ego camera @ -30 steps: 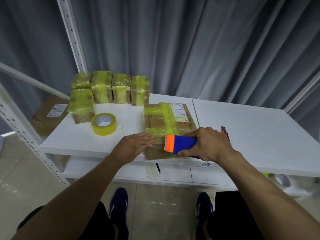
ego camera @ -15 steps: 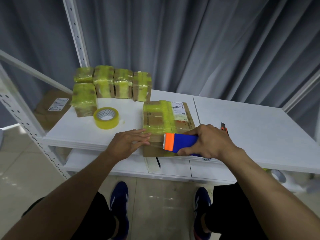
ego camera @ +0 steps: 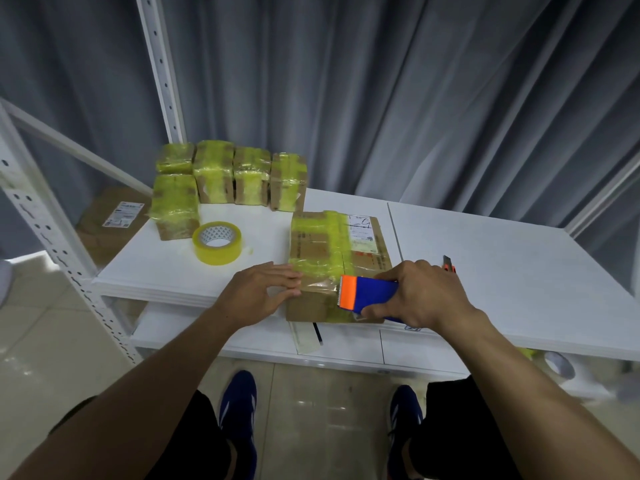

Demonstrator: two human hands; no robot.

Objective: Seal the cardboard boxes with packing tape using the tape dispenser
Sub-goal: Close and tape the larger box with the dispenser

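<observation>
Right hand (ego camera: 420, 292) grips tape dispenser (ego camera: 369, 295) — left hand (ego camera: 263, 291) flat on box (ego camera: 332, 251).

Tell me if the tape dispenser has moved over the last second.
Yes, slightly: the tape dispenser has slid rightward across the cardboard box, away from the left hand.

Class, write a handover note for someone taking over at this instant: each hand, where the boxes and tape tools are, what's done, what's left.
Left hand: flat, pressing the flat box at its near left edge.
Right hand: grips the tape dispenser on the box's near end.
Done: five small boxes taped, back left; the flat box has yellow bands.
Spare tape roll lies left of it, utility knife right.
Left: probably finish and cut the near strip.
</observation>
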